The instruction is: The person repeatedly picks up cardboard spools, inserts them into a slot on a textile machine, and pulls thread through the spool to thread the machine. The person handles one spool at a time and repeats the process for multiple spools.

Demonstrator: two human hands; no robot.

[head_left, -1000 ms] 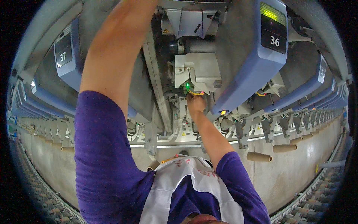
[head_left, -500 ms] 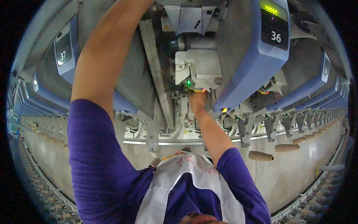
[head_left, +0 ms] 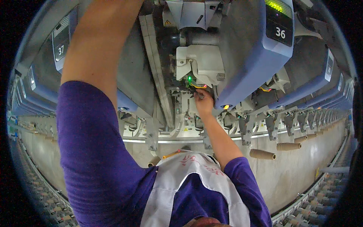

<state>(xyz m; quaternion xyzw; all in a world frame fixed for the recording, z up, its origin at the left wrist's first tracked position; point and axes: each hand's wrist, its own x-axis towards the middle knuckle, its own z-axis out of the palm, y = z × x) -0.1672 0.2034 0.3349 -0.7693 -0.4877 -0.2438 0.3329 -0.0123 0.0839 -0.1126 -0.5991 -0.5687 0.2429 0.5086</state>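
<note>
My right hand (head_left: 204, 103) is raised to the winding machine, just under a white housing (head_left: 207, 60). Its fingers are bent and drawn together beside a dark part below a yellow strip (head_left: 199, 86) with a small red light. What lies between the fingertips, if anything, is too small to make out. A green light (head_left: 190, 78) glows left of the strip. My left arm (head_left: 96, 49) reaches up past the top edge, and the left hand is out of the picture.
Blue-edged machine panels (head_left: 261, 72) flank the work spot on both sides. Along the lower rail hang grey brackets (head_left: 245, 130), with brown yarn tubes (head_left: 262, 154) below on the right. A white apron (head_left: 185, 166) covers my front, with a yellow-orange tool (head_left: 171, 154) near its top.
My right hand has come down slightly from under the housing, and its fingers now show more clearly. My left upper arm has shifted a little to the left.
</note>
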